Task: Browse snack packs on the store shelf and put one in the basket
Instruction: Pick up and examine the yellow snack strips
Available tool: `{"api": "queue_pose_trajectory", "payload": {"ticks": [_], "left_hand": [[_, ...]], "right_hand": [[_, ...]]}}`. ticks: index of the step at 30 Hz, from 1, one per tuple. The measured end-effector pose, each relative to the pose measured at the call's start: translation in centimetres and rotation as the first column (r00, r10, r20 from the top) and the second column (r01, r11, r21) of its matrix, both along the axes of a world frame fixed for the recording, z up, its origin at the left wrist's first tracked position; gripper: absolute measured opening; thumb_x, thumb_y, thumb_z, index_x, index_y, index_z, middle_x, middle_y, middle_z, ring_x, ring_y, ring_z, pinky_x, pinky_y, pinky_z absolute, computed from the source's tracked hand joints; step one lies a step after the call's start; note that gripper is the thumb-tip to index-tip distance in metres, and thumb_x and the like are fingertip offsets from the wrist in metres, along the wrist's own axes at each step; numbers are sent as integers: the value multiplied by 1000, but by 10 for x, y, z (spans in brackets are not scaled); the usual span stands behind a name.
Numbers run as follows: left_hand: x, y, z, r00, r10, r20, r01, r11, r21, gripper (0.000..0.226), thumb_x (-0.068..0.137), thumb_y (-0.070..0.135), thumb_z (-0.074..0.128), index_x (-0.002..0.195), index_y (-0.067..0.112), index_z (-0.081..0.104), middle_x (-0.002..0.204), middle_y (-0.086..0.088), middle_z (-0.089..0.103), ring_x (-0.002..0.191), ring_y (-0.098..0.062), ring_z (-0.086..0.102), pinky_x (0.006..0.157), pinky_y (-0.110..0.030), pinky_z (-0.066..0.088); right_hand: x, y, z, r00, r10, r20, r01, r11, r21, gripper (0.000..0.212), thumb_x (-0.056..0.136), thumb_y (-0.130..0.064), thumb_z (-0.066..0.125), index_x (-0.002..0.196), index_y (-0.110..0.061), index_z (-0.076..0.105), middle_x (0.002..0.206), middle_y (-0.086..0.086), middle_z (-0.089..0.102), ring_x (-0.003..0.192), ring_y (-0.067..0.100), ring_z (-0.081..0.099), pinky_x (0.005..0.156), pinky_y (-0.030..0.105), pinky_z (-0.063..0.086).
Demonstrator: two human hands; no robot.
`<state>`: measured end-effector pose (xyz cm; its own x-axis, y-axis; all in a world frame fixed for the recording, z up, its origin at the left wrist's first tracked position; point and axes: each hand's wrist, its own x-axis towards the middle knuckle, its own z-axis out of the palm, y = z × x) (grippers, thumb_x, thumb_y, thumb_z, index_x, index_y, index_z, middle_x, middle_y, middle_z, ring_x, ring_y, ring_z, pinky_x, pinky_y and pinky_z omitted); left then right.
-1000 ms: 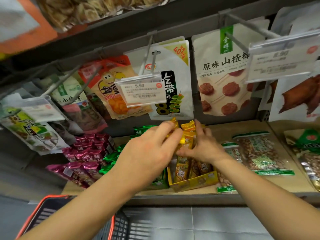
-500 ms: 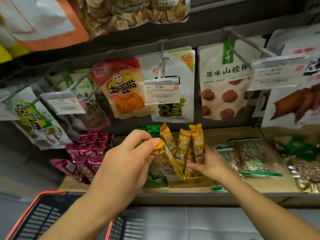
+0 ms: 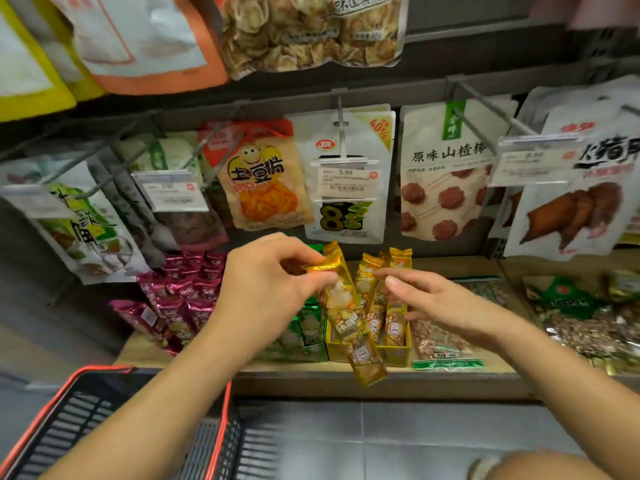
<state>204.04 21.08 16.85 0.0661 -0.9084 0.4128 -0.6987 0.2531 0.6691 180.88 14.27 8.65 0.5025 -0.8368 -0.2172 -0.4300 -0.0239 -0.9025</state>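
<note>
Your left hand point(image 3: 273, 282) pinches the top of a yellow pack point(image 3: 343, 306), which hangs in front of its box point(image 3: 401, 355). Your right hand point(image 3: 443, 303) has spread fingers, holding nothing. Picking looks done; next, swing the pack down to the basket point(image 3: 104, 368) at 7 o'clock.

The store light is soft and rather dim. It falls flat, from no side I can tell, and casts no hard shadows. Only the back of the shelf point(image 3: 450, 382), under the hanging bags, sits in shade. Foil glints on the gold pack point(image 3: 341, 296) in my left hand point(image 3: 266, 282) and on the pink packs point(image 3: 187, 289). The centre price tag point(image 3: 346, 181) reads sharp. The right-hand price tag point(image 3: 530, 161) and the bags at the top left corner point(image 3: 138, 39) are smeared. The rail point(image 3: 415, 87) bows towards the edges.
</note>
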Motion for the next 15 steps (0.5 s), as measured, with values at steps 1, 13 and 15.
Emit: {"api": "queue_pose_trajectory", "payload": {"ticks": [1, 13, 15], "left_hand": [[1, 0, 2, 993, 10, -115, -5, 999, 48, 15, 60, 31, 87, 63, 33, 73, 64, 9, 68, 58, 1, 57, 57, -13, 44], [11, 20, 31, 454, -46, -890, 407, 899, 161, 13, 71, 19, 66, 60, 15, 72, 56, -1, 57, 48, -7, 51, 43, -14, 42], [15, 21, 32, 514, -98, -852, 422, 894, 151, 8, 72, 19, 67, 70, 16, 73, 64, -3, 61, 53, -9, 54, 47, -15, 45]], "right_hand": [[5, 10, 21, 992, 120, 44, -122, 991, 55, 69, 63, -89, 52, 126, -61, 49, 135, -23, 52, 121, -3, 52, 94, 24, 49], [56, 86, 99, 946, 83, 314, -126, 985, 117, 34, 82, -49, 60, 108, -26, 58, 66, -9, 59, 50, 9, 58, 46, 23, 49], [58, 89, 94, 977, 48, 206, -36, 998, -59, 31, 85, -48, 57, 103, -22, 59, 66, -14, 56, 56, 3, 53, 54, 22, 48]]}}
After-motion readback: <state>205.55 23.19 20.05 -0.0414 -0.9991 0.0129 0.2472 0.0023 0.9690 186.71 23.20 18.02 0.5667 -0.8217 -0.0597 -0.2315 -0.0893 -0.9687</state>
